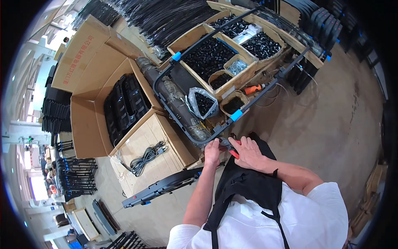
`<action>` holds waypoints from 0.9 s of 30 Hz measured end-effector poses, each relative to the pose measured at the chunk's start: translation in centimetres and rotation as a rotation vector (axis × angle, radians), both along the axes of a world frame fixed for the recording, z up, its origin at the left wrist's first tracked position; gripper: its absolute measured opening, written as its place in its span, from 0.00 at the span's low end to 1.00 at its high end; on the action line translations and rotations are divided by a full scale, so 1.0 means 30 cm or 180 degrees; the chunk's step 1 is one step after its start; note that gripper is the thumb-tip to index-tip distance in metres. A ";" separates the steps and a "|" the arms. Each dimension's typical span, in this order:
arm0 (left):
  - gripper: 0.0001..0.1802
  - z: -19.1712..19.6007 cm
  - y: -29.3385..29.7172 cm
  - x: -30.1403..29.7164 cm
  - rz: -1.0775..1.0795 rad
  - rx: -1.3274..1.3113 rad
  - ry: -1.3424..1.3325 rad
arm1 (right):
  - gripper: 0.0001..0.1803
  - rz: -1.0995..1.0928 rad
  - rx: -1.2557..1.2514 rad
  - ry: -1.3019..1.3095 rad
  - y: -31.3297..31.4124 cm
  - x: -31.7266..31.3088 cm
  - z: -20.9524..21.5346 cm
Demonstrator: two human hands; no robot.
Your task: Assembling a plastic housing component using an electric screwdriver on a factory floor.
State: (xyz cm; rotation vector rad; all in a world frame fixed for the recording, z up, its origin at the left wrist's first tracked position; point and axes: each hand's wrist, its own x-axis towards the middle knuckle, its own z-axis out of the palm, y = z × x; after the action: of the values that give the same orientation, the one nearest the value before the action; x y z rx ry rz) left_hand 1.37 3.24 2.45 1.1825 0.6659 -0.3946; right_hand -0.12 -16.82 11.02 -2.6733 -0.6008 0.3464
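Observation:
A dark tubular frame (185, 132) with rounded corners and blue sleeves lies across the workbench. My left hand (212, 153) is closed at the frame's near end, its fingertips by the bar. Whatever it grips there is too small to make out. Just to the right, my right hand (249, 154) wraps around red-handled pliers (234, 154). The jaws of the pliers are close to the frame's near end and partly hidden by my fingers. A clear plastic bag (202, 103) of small black parts sits inside the frame's outline.
Wooden bins (253, 65) of black parts and silver screws stand behind the frame. An orange-handled tool (253, 89) lies beside them. At left, an open cardboard box (89, 124) holds black molded pieces. Coiled cable (147, 159) rests on cardboard, above a black curved part (166, 186).

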 end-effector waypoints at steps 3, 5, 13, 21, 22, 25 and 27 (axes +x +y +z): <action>0.15 -0.009 0.022 0.001 -0.0036 -0.0248 -0.0038 | 0.49 -0.0199 0.0070 0.0090 0.035 -0.035 0.006; 0.16 0.001 0.043 -0.001 -0.0156 -0.0152 -0.0076 | 0.48 -0.0212 0.0107 0.0087 0.054 -0.045 0.010; 0.27 0.274 0.140 0.145 -0.1780 0.4036 -0.0683 | 0.47 -0.0372 0.0150 0.0065 0.081 -0.091 -0.004; 0.28 0.128 0.145 0.232 -0.2494 0.4754 -0.0903 | 0.46 -0.0473 0.0099 -0.0024 0.143 -0.115 -0.003; 0.28 0.124 0.131 0.226 -0.2521 0.4751 -0.0913 | 0.45 -0.0524 0.0117 -0.0036 0.145 -0.121 -0.012; 0.26 0.124 0.106 0.212 -0.2045 0.4423 -0.1068 | 0.44 -0.0618 0.0141 -0.0059 0.153 -0.132 -0.025; 0.23 0.132 0.104 0.214 -0.2070 0.4512 -0.1131 | 0.43 -0.0649 0.0143 -0.0071 0.161 -0.135 -0.032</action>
State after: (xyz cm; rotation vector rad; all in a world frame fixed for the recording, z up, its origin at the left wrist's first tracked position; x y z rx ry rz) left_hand 7.79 6.36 6.42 2.7687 0.1380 -0.1896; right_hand -4.17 -12.01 10.07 -2.6680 -0.3336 0.2433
